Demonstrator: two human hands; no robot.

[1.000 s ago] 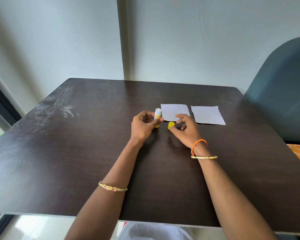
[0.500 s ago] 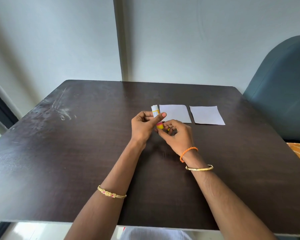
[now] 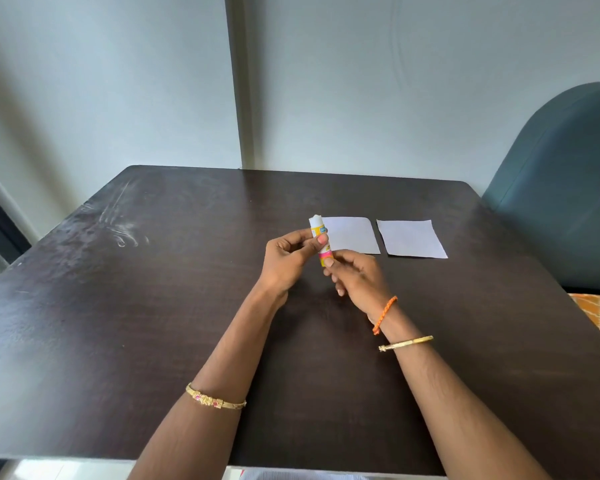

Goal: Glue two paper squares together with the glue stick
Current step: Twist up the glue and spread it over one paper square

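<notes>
Head view shows the glue stick [image 3: 320, 240] held upright over the table [image 3: 153, 306], left hand [image 3: 286, 259] pinched closed around its body, right hand [image 3: 355, 277] closed on its yellow base, probably twisting glue up. Both paper squares, the near one [image 3: 352, 234] and the far one [image 3: 411, 238], lie unglued just beyond. Next, 1 square needs coating.

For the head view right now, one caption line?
Both hands hold an uncapped glue stick upright above the table, two paper squares beyond.
</notes>
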